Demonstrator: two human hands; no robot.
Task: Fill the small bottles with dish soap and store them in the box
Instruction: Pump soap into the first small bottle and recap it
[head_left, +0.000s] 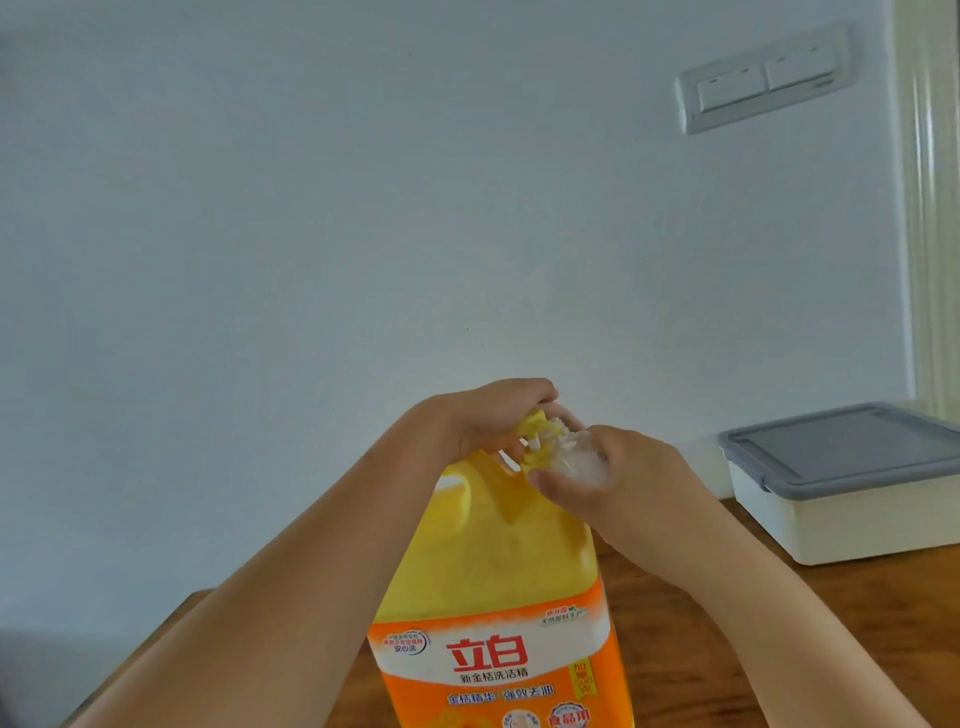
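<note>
Clear plastic showed between the fingers of the right hand (618, 488). That hand was curled round one small bottle (579, 460) and held it at the spout of the pump (537, 434). The hand hid most of the small bottle, so I could not tell how full it was. The left hand (483, 415) was curled over the top of the yellow pump and covered much of it. The pump sat on one big yellow soap jug (493, 561) with an orange label, and the jug's bottom was cut off by the edge of the view. The brown wooden counter (779, 649) showed on both sides of the jug. Well apart to the right sat one white box (841, 525) with a grey lid (841, 447) on it, partly cut off. One white switch plate (761, 78) was on the wall.
</note>
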